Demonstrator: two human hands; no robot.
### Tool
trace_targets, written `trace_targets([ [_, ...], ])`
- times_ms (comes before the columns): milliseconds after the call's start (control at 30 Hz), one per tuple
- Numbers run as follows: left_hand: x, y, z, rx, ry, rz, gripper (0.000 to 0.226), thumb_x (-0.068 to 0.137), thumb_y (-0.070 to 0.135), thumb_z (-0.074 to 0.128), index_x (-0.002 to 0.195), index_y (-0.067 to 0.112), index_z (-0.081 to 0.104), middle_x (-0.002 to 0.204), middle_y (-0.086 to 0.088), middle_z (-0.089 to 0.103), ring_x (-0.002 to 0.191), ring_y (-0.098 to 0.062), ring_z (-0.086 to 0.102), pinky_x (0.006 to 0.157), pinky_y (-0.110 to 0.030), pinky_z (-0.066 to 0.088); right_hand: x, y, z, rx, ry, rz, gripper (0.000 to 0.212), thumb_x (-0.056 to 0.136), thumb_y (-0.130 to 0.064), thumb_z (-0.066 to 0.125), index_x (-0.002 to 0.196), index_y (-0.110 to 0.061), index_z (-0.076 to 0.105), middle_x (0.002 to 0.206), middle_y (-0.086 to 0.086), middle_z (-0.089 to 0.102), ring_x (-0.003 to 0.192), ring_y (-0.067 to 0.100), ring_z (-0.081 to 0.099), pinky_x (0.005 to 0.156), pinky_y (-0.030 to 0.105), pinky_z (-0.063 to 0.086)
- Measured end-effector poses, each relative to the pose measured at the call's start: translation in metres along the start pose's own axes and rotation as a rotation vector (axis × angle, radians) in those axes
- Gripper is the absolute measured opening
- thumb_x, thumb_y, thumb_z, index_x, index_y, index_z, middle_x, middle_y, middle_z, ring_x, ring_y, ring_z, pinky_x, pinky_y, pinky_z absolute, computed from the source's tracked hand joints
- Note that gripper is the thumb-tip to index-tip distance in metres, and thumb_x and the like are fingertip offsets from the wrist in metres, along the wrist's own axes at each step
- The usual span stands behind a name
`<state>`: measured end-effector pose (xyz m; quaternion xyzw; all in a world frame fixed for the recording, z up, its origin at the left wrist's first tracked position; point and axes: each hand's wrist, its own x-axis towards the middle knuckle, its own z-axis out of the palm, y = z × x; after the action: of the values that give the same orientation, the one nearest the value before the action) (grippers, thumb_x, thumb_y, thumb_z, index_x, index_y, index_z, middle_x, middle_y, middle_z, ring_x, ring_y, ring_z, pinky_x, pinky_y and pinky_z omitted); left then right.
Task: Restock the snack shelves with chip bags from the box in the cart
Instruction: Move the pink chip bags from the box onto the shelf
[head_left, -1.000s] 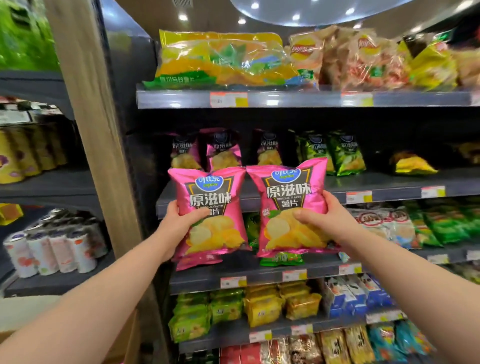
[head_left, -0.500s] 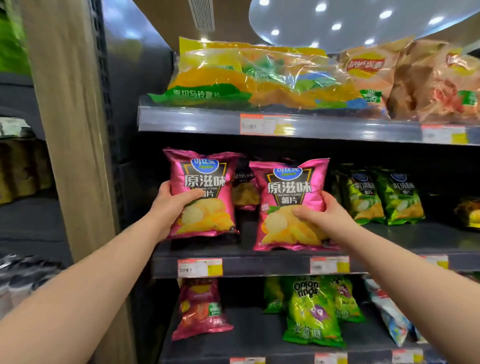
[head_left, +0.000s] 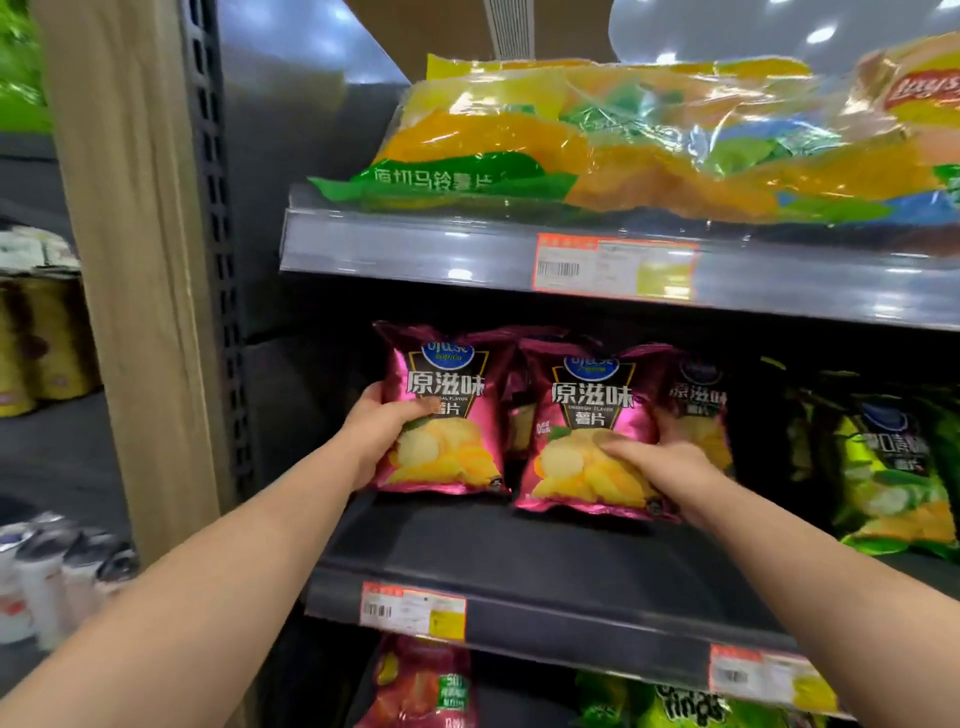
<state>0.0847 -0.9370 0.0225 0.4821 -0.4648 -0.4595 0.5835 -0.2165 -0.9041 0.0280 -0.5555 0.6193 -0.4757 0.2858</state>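
- while the left hand (head_left: 379, 431) grasps the left pink bag (head_left: 447, 410) by its left edge, the right hand (head_left: 660, 462) clasps the right pink bag (head_left: 587, 431) low on its right side.
- both bags stand upright, long axes vertical, near the left end of the middle shelf (head_left: 519, 551); i can't tell if their bottoms touch it.
- a matching bag (head_left: 696, 405) sits just behind the right one, so i'd guess the push goes straight back.
- the print reads "原滋味", "薯片" and "original flavor"; a "lay's" pack (head_left: 924, 88) lies on the shelf above.
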Motion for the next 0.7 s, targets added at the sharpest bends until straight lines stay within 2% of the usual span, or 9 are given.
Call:
trace_targets([
  [133, 0.016, -0.001, 0.005, -0.062, 0.022, 0.007, 0.061, 0.068, 0.018, 0.080, 0.122, 0.015, 0.052, 0.101, -0.006, 0.071, 0.081, -0.021, 0.071, 0.061, -0.029, 0.054, 0.028, 0.003, 0.004, -0.032, -0.022, -0.050, 0.089, 0.072, -0.040, 0.077, 0.145, -0.019, 0.031, 0.140, 0.007, 0.050, 0.119, 0.024, 0.051, 0.088, 0.022, 0.035],
  [200, 0.023, -0.003, 0.008, -0.072, 0.026, 0.008, 0.061, 0.069, 0.015, 0.079, 0.124, 0.013, 0.052, 0.102, -0.009, 0.071, 0.081, -0.023, 0.071, 0.060, -0.030, 0.055, 0.040, 0.005, 0.006, -0.038, -0.031, -0.061, 0.090, 0.071, -0.039, 0.078, 0.145, -0.018, 0.031, 0.139, 0.007, 0.051, 0.116, 0.023, 0.052, 0.086, 0.022, 0.035],
  [300, 0.029, -0.007, 0.010, -0.071, 0.043, -0.007, 0.061, 0.070, 0.012, 0.078, 0.125, 0.010, 0.051, 0.108, -0.015, 0.069, 0.090, -0.030, 0.068, 0.074, -0.038, 0.055, 0.052, 0.012, 0.011, 0.009, -0.092, -0.051, 0.094, 0.070, -0.035, 0.080, 0.146, -0.017, 0.027, 0.139, 0.008, 0.051, 0.117, 0.023, 0.052, 0.088, 0.024, 0.037],
  [367, 0.034, -0.010, 0.010, -0.031, 0.043, -0.014, 0.056, 0.072, 0.008, 0.075, 0.123, 0.007, 0.052, 0.107, -0.016, 0.069, 0.092, -0.032, 0.067, 0.079, -0.040, 0.054, 0.058, 0.016, 0.016, 0.033, -0.116, -0.054, 0.092, 0.070, -0.032, 0.081, 0.145, -0.018, 0.030, 0.133, 0.005, 0.054, 0.107, 0.019, 0.055, 0.086, 0.023, 0.040],
  [433, 0.037, -0.014, 0.009, 0.018, 0.072, -0.004, 0.047, 0.075, 0.005, 0.072, 0.117, 0.009, 0.052, 0.095, -0.009, 0.069, 0.081, -0.023, 0.067, 0.069, -0.030, 0.054, 0.064, 0.021, 0.022, 0.048, -0.128, -0.053, 0.087, 0.070, -0.029, 0.080, 0.143, -0.020, 0.033, 0.119, -0.002, 0.056, 0.090, 0.008, 0.056, 0.076, 0.017, 0.043],
  [500, 0.039, -0.015, 0.009, 0.046, 0.103, 0.015, 0.045, 0.078, 0.003, 0.070, 0.114, 0.018, 0.048, 0.087, 0.000, 0.065, 0.071, -0.013, 0.064, 0.055, -0.020, 0.051, 0.068, 0.025, 0.028, 0.058, -0.161, -0.046, 0.082, 0.072, -0.027, 0.079, 0.141, -0.022, 0.034, 0.108, -0.010, 0.058, 0.078, -0.006, 0.051, 0.058, 0.004, 0.041],
  [567, 0.041, -0.016, 0.009, 0.070, 0.110, 0.029, 0.047, 0.080, 0.003, 0.068, 0.116, 0.021, 0.046, 0.091, 0.000, 0.064, 0.076, -0.015, 0.062, 0.063, -0.023, 0.050, 0.071, 0.027, 0.032, 0.055, -0.207, -0.024, 0.082, 0.074, -0.027, 0.078, 0.142, -0.024, 0.032, 0.098, -0.017, 0.054, 0.076, -0.009, 0.047, 0.050, 0.000, 0.039],
  [633, 0.043, -0.015, 0.010, 0.106, 0.113, 0.038, 0.047, 0.081, 0.003, 0.067, 0.120, 0.020, 0.048, 0.099, -0.005, 0.063, 0.086, -0.022, 0.061, 0.078, -0.030, 0.048, 0.073, 0.027, 0.033, 0.034, -0.231, -0.008, 0.086, 0.075, -0.030, 0.077, 0.145, -0.026, 0.027, 0.105, -0.014, 0.051, 0.083, -0.002, 0.051, 0.065, 0.003, 0.041],
  [700, 0.043, -0.015, 0.011, 0.119, 0.109, 0.051, 0.046, 0.081, 0.002, 0.066, 0.122, 0.017, 0.049, 0.105, -0.008, 0.064, 0.091, -0.023, 0.061, 0.082, -0.032, 0.047, 0.075, 0.026, 0.031, -0.006, -0.222, -0.002, 0.091, 0.074, -0.033, 0.077, 0.147, -0.025, 0.024, 0.118, -0.006, 0.051, 0.101, 0.009, 0.049, 0.084, 0.016, 0.038],
])
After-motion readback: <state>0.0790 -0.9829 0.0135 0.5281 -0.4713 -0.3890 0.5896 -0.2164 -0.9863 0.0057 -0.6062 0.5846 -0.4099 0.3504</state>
